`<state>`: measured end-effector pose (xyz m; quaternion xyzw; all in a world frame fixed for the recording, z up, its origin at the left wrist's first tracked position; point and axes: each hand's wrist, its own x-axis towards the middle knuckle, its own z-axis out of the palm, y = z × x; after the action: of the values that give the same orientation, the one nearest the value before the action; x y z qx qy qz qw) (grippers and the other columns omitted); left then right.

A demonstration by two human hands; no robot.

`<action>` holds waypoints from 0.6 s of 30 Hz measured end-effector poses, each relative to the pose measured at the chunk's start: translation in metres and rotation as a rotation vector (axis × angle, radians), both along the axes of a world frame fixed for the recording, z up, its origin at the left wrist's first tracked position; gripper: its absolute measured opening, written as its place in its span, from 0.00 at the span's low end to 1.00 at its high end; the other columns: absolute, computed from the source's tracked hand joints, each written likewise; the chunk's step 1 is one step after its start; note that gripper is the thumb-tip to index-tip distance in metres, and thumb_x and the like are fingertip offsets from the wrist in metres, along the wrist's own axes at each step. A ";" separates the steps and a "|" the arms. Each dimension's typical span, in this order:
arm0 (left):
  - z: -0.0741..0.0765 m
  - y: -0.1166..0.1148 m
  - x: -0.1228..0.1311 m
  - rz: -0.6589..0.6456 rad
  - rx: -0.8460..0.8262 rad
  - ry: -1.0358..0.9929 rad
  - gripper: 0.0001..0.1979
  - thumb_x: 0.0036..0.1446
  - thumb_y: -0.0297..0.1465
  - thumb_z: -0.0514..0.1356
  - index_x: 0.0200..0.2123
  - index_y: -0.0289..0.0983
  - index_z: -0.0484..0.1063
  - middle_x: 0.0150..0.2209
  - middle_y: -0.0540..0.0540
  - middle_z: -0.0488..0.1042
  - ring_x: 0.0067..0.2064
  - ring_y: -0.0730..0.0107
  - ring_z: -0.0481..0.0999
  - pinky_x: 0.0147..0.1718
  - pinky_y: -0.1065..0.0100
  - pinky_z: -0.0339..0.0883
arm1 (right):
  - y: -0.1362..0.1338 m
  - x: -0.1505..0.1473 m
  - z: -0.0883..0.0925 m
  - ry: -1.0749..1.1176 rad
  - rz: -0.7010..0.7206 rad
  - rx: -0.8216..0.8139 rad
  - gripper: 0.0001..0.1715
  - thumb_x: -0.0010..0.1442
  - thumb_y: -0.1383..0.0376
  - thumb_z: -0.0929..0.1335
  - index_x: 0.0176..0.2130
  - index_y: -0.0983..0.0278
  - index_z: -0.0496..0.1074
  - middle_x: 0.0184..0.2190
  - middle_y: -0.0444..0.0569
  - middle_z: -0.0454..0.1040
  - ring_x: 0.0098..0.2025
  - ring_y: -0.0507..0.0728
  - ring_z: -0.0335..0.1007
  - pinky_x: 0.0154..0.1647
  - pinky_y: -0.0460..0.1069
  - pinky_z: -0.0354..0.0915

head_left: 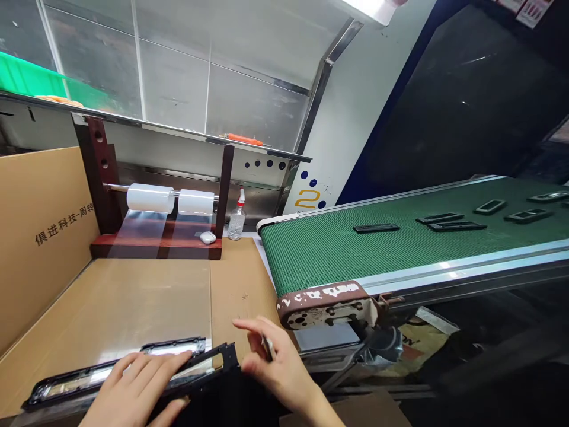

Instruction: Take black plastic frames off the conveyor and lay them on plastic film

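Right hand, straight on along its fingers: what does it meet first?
The right hand points left and away, low over the cardboard surface. That stretch looks free; the first thing in line seems to be the wooden roll stand, at its base. Depth is unclear.

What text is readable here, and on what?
"俱进科技-周转": printed on the cardboard wall, cut off at its edge.
"2": yellow, on the white panel behind the conveyor.
Worn white marks on the brown end cap: unreadable.
Labels at top right: too blurred to read.
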<state>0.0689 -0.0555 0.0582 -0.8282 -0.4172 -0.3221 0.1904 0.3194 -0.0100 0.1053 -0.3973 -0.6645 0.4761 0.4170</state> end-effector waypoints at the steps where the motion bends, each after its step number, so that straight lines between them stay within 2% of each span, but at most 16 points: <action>1: 0.001 0.003 -0.001 -0.006 0.019 0.062 0.23 0.55 0.46 0.61 0.53 0.46 0.68 0.39 0.54 0.83 0.33 0.67 0.81 0.32 0.69 0.72 | -0.003 0.004 0.000 -0.088 0.044 0.105 0.43 0.34 0.37 0.75 0.42 0.63 0.77 0.23 0.39 0.64 0.25 0.49 0.58 0.27 0.46 0.58; 3: 0.003 0.006 -0.004 0.008 0.043 0.141 0.23 0.55 0.46 0.60 0.52 0.47 0.69 0.38 0.54 0.83 0.33 0.66 0.80 0.35 0.66 0.70 | -0.007 0.009 -0.002 -0.237 0.122 0.272 0.43 0.38 0.41 0.76 0.49 0.59 0.74 0.27 0.41 0.68 0.28 0.51 0.62 0.31 0.47 0.62; 5: 0.003 0.006 -0.008 0.022 0.056 0.189 0.23 0.56 0.46 0.59 0.54 0.49 0.67 0.39 0.55 0.82 0.35 0.66 0.80 0.40 0.65 0.68 | -0.010 0.010 -0.006 -0.328 0.159 0.388 0.34 0.48 0.43 0.73 0.48 0.60 0.75 0.27 0.44 0.70 0.28 0.52 0.64 0.32 0.47 0.63; 7: 0.002 0.003 -0.015 0.032 0.035 0.200 0.25 0.55 0.47 0.60 0.56 0.52 0.65 0.40 0.56 0.82 0.37 0.67 0.80 0.51 0.65 0.60 | -0.011 0.010 -0.010 -0.343 0.158 0.452 0.30 0.53 0.43 0.70 0.46 0.61 0.76 0.28 0.46 0.73 0.28 0.52 0.65 0.32 0.47 0.64; 9: 0.000 -0.001 -0.022 0.038 -0.011 0.157 0.27 0.54 0.46 0.62 0.56 0.52 0.65 0.41 0.56 0.82 0.39 0.68 0.80 0.61 0.65 0.46 | -0.012 0.011 -0.011 -0.297 0.148 0.454 0.30 0.53 0.44 0.70 0.46 0.61 0.76 0.28 0.46 0.74 0.27 0.52 0.65 0.33 0.46 0.65; 11: -0.001 -0.005 -0.027 0.028 -0.029 0.037 0.27 0.52 0.44 0.64 0.55 0.49 0.66 0.39 0.54 0.82 0.38 0.67 0.79 0.65 0.64 0.36 | -0.013 0.012 -0.011 -0.234 0.126 0.421 0.28 0.52 0.45 0.71 0.45 0.61 0.76 0.28 0.46 0.75 0.26 0.51 0.65 0.35 0.46 0.66; 14: -0.001 -0.010 -0.027 -0.005 -0.007 -0.147 0.22 0.51 0.44 0.65 0.49 0.46 0.71 0.37 0.52 0.82 0.36 0.67 0.80 0.65 0.64 0.40 | -0.016 0.013 -0.012 -0.180 0.086 0.355 0.29 0.49 0.45 0.73 0.45 0.59 0.77 0.29 0.45 0.75 0.26 0.51 0.65 0.36 0.45 0.67; 18: 0.001 -0.013 -0.024 -0.033 -0.036 -0.200 0.18 0.54 0.48 0.60 0.46 0.49 0.73 0.35 0.56 0.82 0.36 0.69 0.80 0.64 0.70 0.40 | -0.019 0.012 -0.016 -0.147 0.089 0.262 0.32 0.43 0.43 0.75 0.43 0.59 0.77 0.24 0.41 0.71 0.23 0.49 0.60 0.27 0.44 0.62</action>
<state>0.0448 -0.0681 0.0591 -0.8019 -0.4264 -0.3986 0.1274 0.3311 -0.0288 0.0896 -0.3434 -0.7665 0.3731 0.3942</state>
